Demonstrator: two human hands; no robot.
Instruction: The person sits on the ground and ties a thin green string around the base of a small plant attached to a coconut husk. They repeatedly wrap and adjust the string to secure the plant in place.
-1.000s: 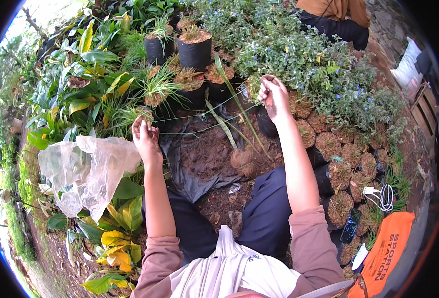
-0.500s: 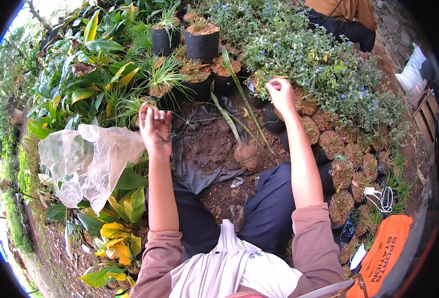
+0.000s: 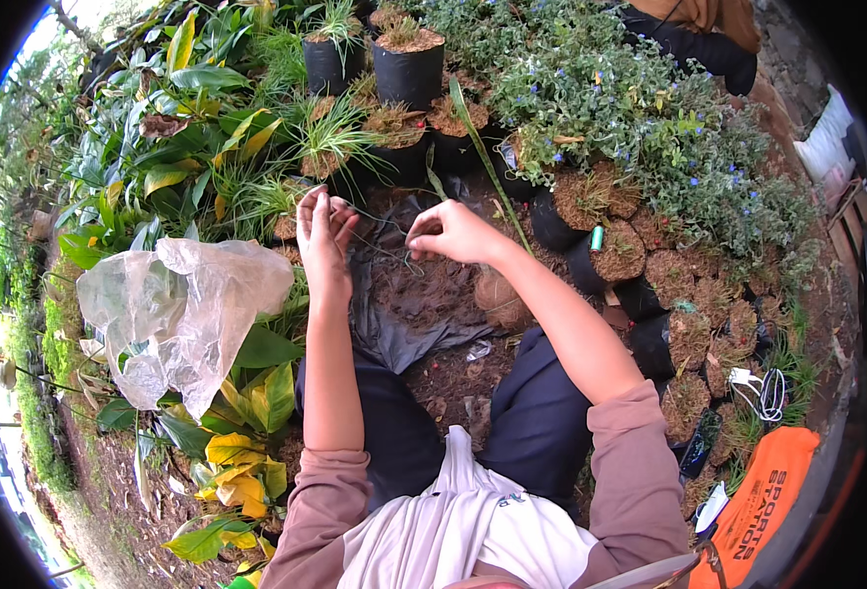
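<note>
A thin greenish thread point(image 3: 382, 218) hangs slack between my hands over the dug soil. My left hand point(image 3: 325, 245), fingers curled together, pinches one part of it near the grassy potted plants. Close by on the right, my right hand point(image 3: 455, 234) is closed, thumb against fingers, with the thread looping below its fingertips. Below my right wrist rests a round brown root ball point(image 3: 500, 297) on the soil. Long, narrow green leaves point(image 3: 483, 147) rise from it, partly covered by my right hand and forearm. A small green spool point(image 3: 596, 239) sits on a pot's soil to the right.
Crumpled clear plastic point(image 3: 183, 309) lies over leaves at left. Black planting bags point(image 3: 409, 74) stand ahead, and more line the right. A white cable point(image 3: 762, 393), a phone point(image 3: 701, 444) and an orange bag point(image 3: 767, 501) are at lower right. Another person's dark-clothed leg point(image 3: 689, 49) shows at far right.
My right hand has come down and left, closer to my left hand, which has shifted slightly right. The thread between them has gone slack. The green spool now shows.
</note>
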